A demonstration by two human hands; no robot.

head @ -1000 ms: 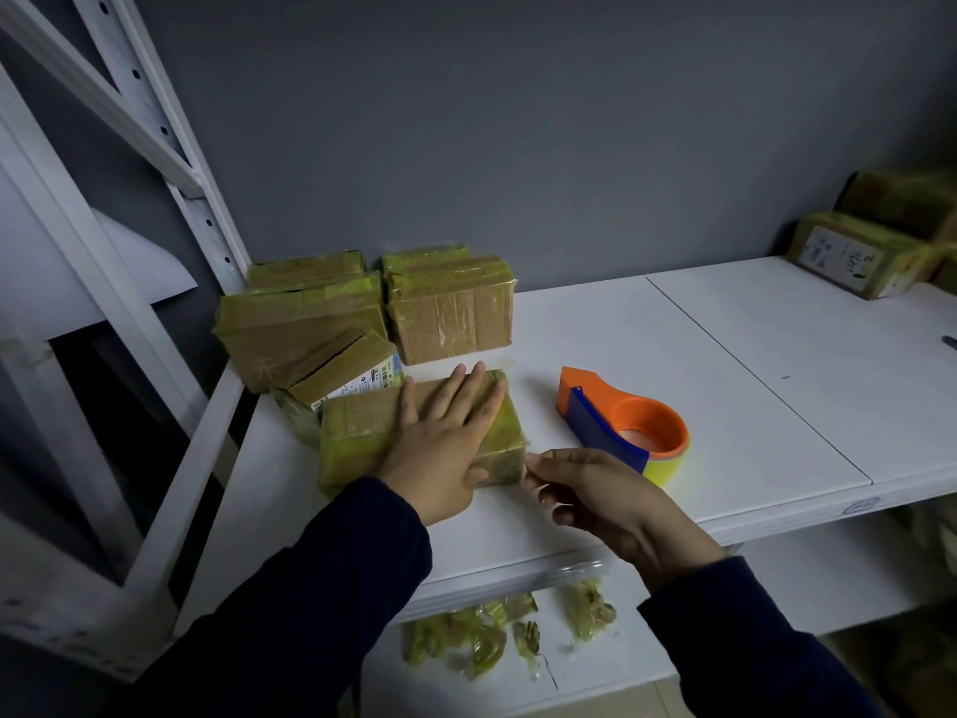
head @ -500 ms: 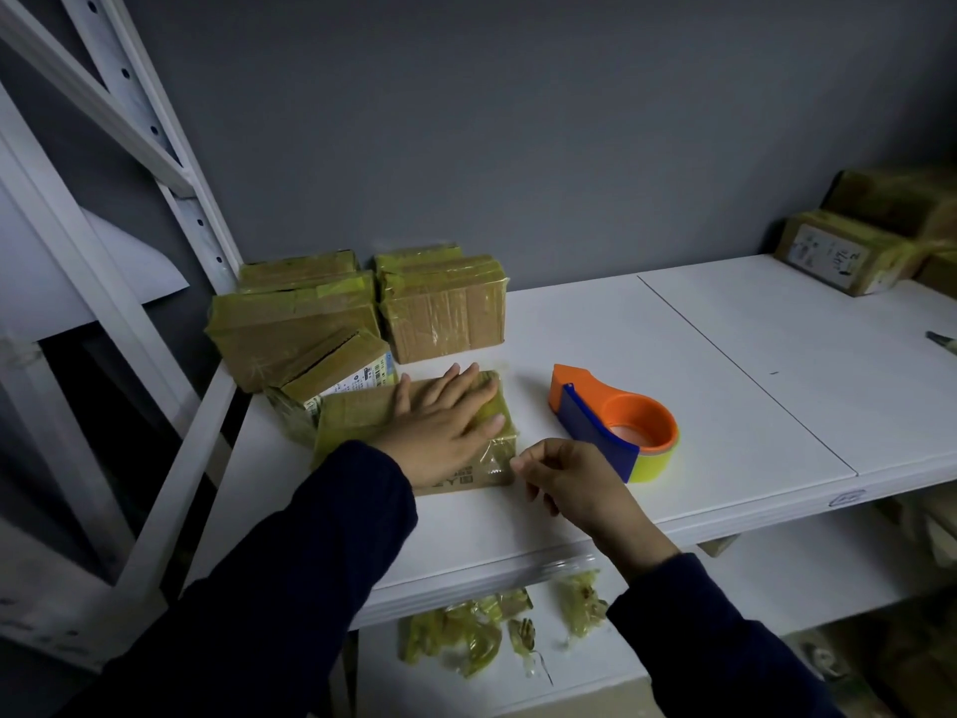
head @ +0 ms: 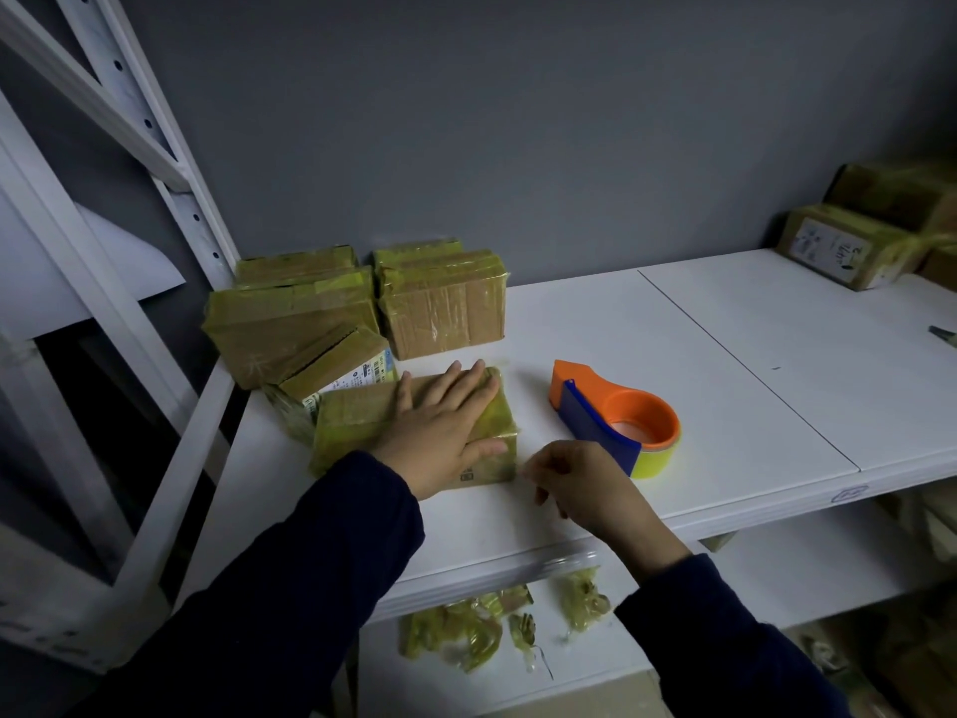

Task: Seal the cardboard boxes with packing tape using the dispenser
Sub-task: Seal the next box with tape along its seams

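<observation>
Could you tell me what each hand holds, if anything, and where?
The left hand presses flat on top of the taped box. The right hand curls beside its near right corner; whether it pinches tape cannot be told.

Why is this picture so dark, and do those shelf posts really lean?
Head view: dim light, soft shadows; only the orange dispenser stands out. Head view, edges: the wide lens likely tilts the posts, and the far-right boxes look smeared. Head view, centre: faint sheen on the box under the left hand.
</observation>
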